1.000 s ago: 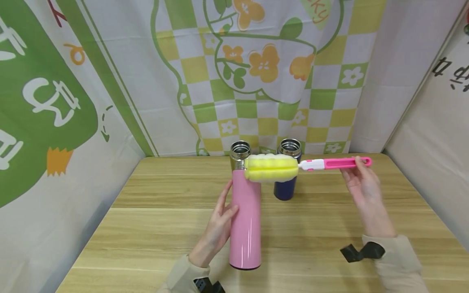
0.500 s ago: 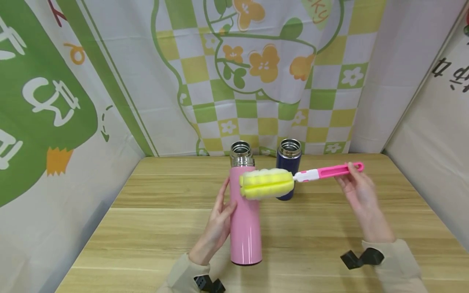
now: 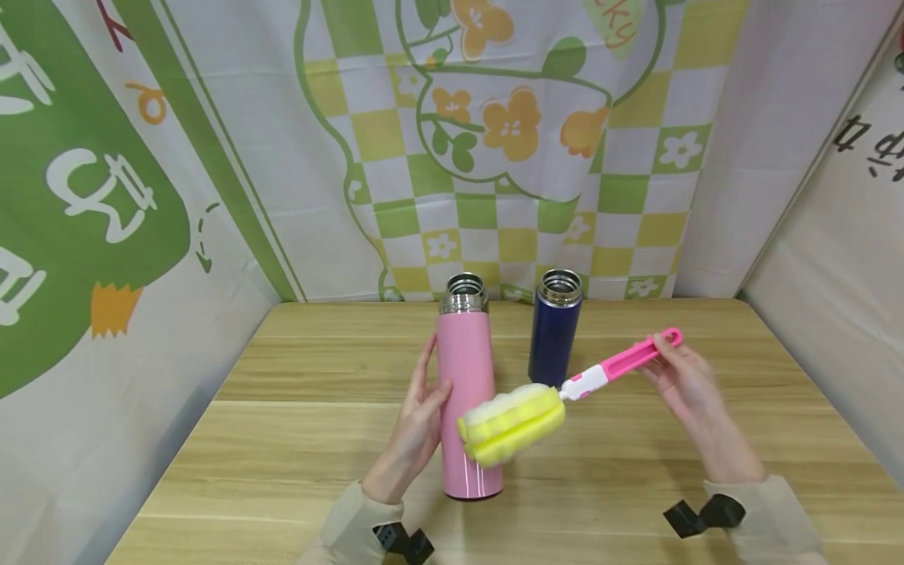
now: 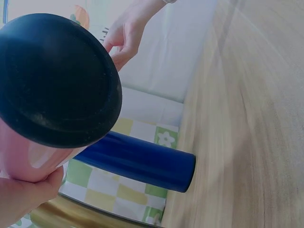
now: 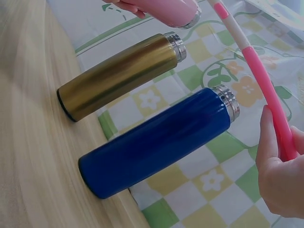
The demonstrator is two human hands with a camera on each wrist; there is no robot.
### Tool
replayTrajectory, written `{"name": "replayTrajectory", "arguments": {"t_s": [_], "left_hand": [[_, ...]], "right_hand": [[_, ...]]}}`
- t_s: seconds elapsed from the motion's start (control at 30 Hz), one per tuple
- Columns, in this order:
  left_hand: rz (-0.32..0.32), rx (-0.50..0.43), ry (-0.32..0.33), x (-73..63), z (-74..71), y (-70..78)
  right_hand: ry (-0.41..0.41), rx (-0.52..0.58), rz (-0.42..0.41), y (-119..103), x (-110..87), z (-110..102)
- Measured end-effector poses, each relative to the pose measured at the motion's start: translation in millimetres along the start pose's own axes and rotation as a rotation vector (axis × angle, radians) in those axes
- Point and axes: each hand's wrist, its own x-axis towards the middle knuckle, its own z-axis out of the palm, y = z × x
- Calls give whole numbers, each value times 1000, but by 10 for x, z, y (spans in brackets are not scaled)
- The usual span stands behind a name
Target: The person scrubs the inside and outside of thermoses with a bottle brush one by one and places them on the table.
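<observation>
My left hand [image 3: 413, 428] grips a pink vacuum flask [image 3: 464, 353] by its side, in the middle of the head view. The flask has a steel neck and no lid on it; its black base [image 4: 57, 80] faces the left wrist camera, lifted off the table. With my right hand [image 3: 692, 396] I hold a bottle brush by its pink handle [image 3: 631, 359]. The brush's yellow and white sponge head [image 3: 512, 424] slants down to the left, in front of the flask's lower half. Whether sponge and flask touch, I cannot tell.
Behind the pink flask stands a gold flask [image 5: 121, 73], mostly hidden in the head view. To its right stands a dark blue flask [image 3: 554, 333], also lidless. Both are on the wooden table [image 3: 297, 439], near its back edge and the patterned cloth [image 3: 508, 212].
The brush has come down and nearer, from across the flask's neck to its lower half, its head tipping downward. The pink flask has shifted slightly up and left in the head view.
</observation>
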Motion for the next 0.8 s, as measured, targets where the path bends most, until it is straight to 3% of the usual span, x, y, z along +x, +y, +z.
{"name": "replayTrajectory", "arguments": {"t_s": [0.43,0.8], "left_hand": [[15,-12,12,28,-7,19],[-10,16,-1,5,-30,-2]], "right_hand": [[-106,-159,44,58,-17,-35],[-60,-133,50,64,18,26]]}}
